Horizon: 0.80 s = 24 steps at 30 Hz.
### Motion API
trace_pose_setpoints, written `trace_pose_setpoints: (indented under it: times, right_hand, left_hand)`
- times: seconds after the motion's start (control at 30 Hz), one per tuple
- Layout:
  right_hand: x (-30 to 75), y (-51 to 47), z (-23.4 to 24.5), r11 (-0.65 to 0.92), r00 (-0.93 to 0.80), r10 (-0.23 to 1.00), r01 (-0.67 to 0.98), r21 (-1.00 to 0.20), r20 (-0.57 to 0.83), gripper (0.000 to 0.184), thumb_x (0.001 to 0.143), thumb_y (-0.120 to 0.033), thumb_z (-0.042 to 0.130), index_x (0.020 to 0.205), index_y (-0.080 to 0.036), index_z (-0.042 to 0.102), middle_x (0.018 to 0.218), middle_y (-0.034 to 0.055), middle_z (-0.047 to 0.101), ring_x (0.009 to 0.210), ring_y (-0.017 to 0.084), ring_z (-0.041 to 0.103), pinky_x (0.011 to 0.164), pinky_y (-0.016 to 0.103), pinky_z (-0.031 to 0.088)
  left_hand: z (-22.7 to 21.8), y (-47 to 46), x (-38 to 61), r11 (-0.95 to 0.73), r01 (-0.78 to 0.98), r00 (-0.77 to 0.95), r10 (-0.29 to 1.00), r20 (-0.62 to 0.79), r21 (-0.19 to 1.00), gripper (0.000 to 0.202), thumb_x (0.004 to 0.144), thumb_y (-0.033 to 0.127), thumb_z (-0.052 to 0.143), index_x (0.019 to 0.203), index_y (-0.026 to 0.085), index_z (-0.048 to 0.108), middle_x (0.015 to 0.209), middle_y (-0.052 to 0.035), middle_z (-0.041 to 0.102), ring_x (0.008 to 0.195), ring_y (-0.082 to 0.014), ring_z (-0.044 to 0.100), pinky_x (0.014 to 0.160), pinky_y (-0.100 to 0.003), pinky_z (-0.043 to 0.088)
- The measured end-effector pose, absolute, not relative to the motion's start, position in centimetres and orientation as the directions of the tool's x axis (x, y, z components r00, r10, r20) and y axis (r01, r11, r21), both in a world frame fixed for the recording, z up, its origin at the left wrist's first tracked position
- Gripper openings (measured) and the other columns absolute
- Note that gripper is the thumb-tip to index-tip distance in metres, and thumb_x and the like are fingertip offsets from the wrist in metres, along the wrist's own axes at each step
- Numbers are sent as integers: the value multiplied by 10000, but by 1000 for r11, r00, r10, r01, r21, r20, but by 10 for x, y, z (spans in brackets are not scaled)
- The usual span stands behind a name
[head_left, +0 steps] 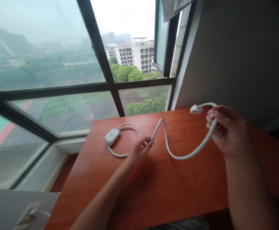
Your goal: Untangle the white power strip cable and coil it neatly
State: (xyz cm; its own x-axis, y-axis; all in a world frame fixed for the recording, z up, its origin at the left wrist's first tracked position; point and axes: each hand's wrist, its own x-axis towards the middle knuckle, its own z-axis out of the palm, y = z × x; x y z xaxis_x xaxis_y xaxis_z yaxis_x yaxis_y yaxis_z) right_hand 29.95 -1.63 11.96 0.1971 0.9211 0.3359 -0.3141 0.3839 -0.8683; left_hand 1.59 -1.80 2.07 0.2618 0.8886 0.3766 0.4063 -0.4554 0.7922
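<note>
A white power cord point(184, 157) runs between my two hands, sagging in a loop over the table. My right hand point(228, 127) is raised at the right, its fingers closed on the cord a short way from the white plug point(196, 109). The plug hangs free of the fingers. Lower and nearer the middle, my left hand point(140, 147) pinches the same cord between thumb and fingers, close to the tabletop. Beyond it, coiled cord leads to a white power strip point(112, 136), seen at an angle on the table.
The reddish-brown wooden table point(177, 188) stands against a dark-framed window point(139, 85), one pane of it swung outward. A grey wall point(235, 64) rises at the right. Low on the left, a wall socket point(31, 212) has a white plug in it.
</note>
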Motion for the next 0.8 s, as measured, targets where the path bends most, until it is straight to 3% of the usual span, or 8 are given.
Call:
trace_pose_setpoints:
  times: [0.17, 0.3, 0.53, 0.67, 0.8]
  right_hand:
    - [313, -22, 146, 346, 224, 928, -225, -911, 297, 176, 727, -198, 741, 902, -200, 745, 767, 30, 601, 582, 69, 485, 384, 146, 311]
    - [314, -25, 165, 362, 147, 928, -131, -923, 343, 184, 732, -183, 733, 915, -202, 747, 771, 30, 619, 647, 96, 538, 431, 161, 373]
    - [309, -35, 200, 448, -11, 894, 29, -894, 448, 208, 770, -241, 699, 970, -288, 733, 805, 22, 637, 674, 157, 583, 517, 268, 477]
    - [298, -36, 205, 457, -68, 888, 20, -889, 455, 233, 772, -273, 724, 1004, -280, 707, 858, 23, 658, 598, 130, 572, 450, 252, 423]
    - [284, -37, 194, 479, -137, 871, 24, -878, 472, 291, 785, -274, 724, 1071, -284, 676, 886, 20, 680, 579, 115, 561, 470, 247, 447]
  left_hand:
    - [18, -22, 21, -519, 468, 419, 843, 338, 715, 156, 915, 248, 528, 957, 186, 664, 841, -47, 669, 728, -140, 589, 670, -242, 452]
    - [16, -23, 22, -518, 505, 414, 847, 333, 690, 176, 929, 255, 499, 989, 197, 654, 891, -56, 672, 780, -154, 608, 683, -247, 453]
    - [17, -13, 12, -352, 362, 192, 934, 300, 863, 264, 912, 352, 545, 1077, 179, 656, 859, -53, 692, 748, -161, 622, 663, -250, 460]
    - [19, -10, 9, -229, 137, 221, 955, 195, 964, 354, 881, 418, 595, 1087, 136, 652, 902, -88, 700, 836, -187, 642, 736, -283, 485]
    - [19, -10, 9, -161, 76, 265, 955, 135, 984, 378, 860, 437, 620, 1068, 123, 657, 923, -103, 696, 840, -187, 635, 726, -287, 490]
